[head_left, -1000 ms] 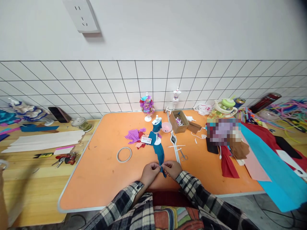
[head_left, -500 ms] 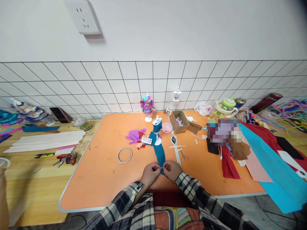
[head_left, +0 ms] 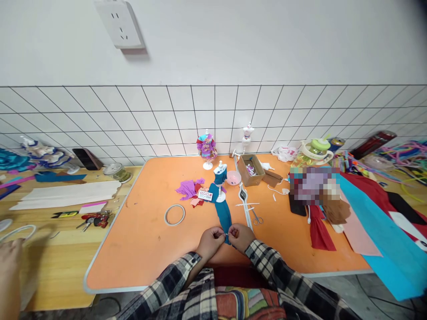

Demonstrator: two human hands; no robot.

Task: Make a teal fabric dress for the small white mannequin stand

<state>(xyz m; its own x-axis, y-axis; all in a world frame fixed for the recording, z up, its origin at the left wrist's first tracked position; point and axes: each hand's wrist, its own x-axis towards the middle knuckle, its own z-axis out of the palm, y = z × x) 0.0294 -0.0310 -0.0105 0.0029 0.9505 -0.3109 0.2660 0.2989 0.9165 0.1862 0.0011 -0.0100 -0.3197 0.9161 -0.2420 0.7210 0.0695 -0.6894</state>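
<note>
Head view: the left hand (head_left: pixel 211 242) and right hand (head_left: pixel 240 237) pinch the near end of the blue strip (head_left: pixel 223 214), fingertips close together. A tiny white bit shows there, too small to name. The strip lies on the orange bench (head_left: pixel 140 249) and runs up to the small dummy (head_left: pixel 220 169). I can't tell if they are joined. If so, a hard tug might tip the dummy. Pulling both ways might rip the strip. The scissors (head_left: pixel 257 217) sit near the right hand, so a sideways bump could push them.
</note>
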